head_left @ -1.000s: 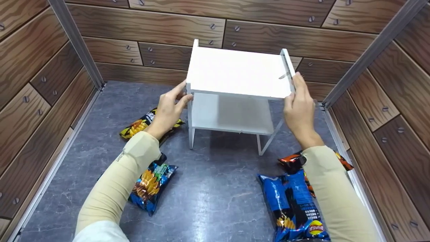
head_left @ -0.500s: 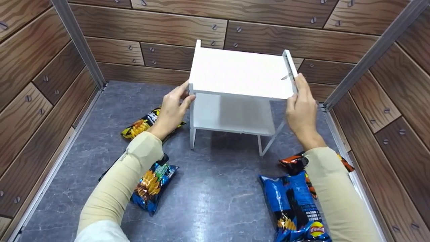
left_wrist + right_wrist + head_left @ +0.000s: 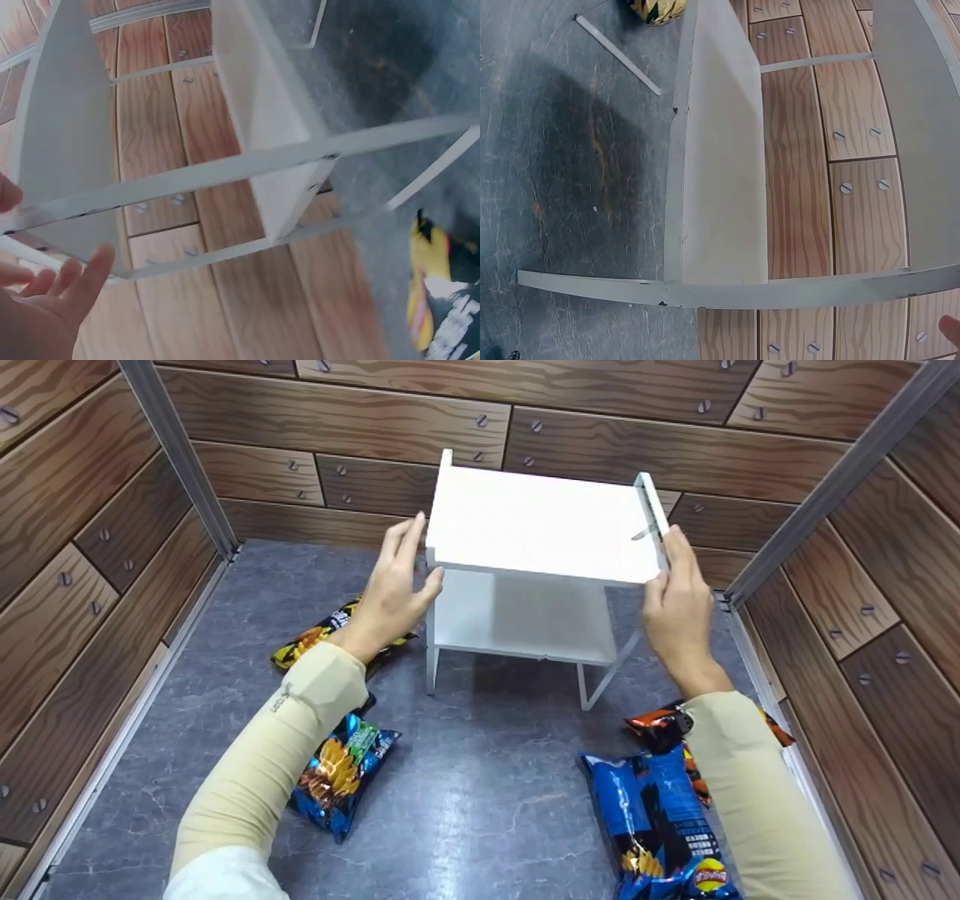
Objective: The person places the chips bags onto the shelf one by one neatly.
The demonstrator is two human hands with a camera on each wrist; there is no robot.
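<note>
A white two-tier side table [image 3: 547,521] with raised side edges stands upright against the back, its lower shelf [image 3: 525,615] in plain sight. My left hand [image 3: 394,592] is beside its left front upright, fingers spread and pointing up, thumb close to the corner. The left wrist view has this hand's fingers [image 3: 82,289] next to the frame, with nothing held. At the opposite side my right hand [image 3: 679,615] lies along the raised edge, fingers fairly straight and thumb by the front corner. Only one fingertip [image 3: 951,330] enters the right wrist view, outside the side frame.
A yellow-black snack bag [image 3: 300,645] lies behind my left forearm, and a blue one [image 3: 337,780] nearer. At right, a large blue bag [image 3: 660,817] lies before an orange bag [image 3: 652,724], partly hidden by my sleeve. Wood-patterned walls [image 3: 337,412] surround the grey floor [image 3: 465,780].
My left hand has let go of the table's left front corner; its fingers have spread and risen. The right hand keeps its place at the edge. The view has shifted slightly.
</note>
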